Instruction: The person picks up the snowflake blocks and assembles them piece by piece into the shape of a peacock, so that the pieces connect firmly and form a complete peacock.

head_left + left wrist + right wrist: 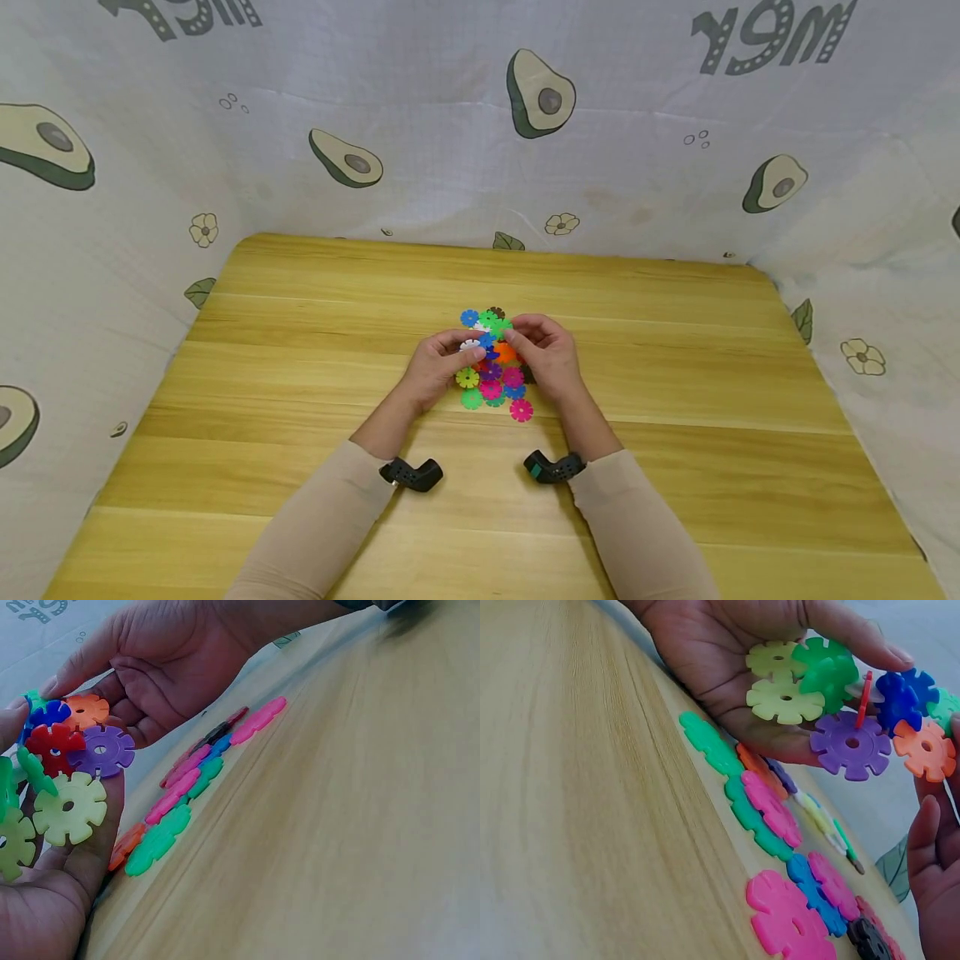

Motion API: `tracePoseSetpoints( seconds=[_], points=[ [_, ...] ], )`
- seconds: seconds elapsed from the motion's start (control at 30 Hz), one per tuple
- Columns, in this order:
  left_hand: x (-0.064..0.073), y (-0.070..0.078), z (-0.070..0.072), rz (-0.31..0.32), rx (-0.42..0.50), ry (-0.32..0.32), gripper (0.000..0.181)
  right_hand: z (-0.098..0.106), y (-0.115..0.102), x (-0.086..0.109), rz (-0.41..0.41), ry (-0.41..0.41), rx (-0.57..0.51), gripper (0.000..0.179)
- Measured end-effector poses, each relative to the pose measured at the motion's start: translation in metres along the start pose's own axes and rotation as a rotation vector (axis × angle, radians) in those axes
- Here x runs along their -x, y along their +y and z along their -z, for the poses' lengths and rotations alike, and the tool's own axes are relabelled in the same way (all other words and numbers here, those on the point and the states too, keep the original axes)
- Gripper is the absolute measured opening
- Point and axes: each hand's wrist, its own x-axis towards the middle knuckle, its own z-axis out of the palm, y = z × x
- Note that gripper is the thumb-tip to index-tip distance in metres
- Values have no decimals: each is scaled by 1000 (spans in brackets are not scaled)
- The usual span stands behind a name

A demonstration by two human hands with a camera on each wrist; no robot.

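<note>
Both hands hold a joined cluster of notched plastic discs above the table. My left hand (435, 367) grips its left part, fingers beneath and thumb on top. The cluster shows yellow discs (784, 705), green discs (829, 679), a red disc (56, 742), a purple disc (116, 756), a dark blue disc (896, 705) and an orange disc (922, 759). My right hand (551, 354) pinches a light green disc (501, 328) at the far end, beside the blue ones. That thumb partly covers it in the left wrist view.
Loose discs lie in a group on the wooden table (675, 417) under the hands, among them a pink disc (521, 410), a green disc (161, 838) and a black disc (868, 941). A white cloth with avocado prints (450, 192) surrounds the table's back and sides.
</note>
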Motion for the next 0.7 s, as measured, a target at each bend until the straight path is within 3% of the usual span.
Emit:
tracePoseSetpoints(
  seconds=[0.33,0.63,0.7],
  points=[
    [-1,-1,0,25,-56,19,37,-5,3,3,40,41,24,23],
    [-2,-2,-1,48,15,44,22,-5,1,1,-4,32,69,25],
    [-3,-2,0,58,14,75,22,-2,1,1,-14,24,89,28]
  ],
)
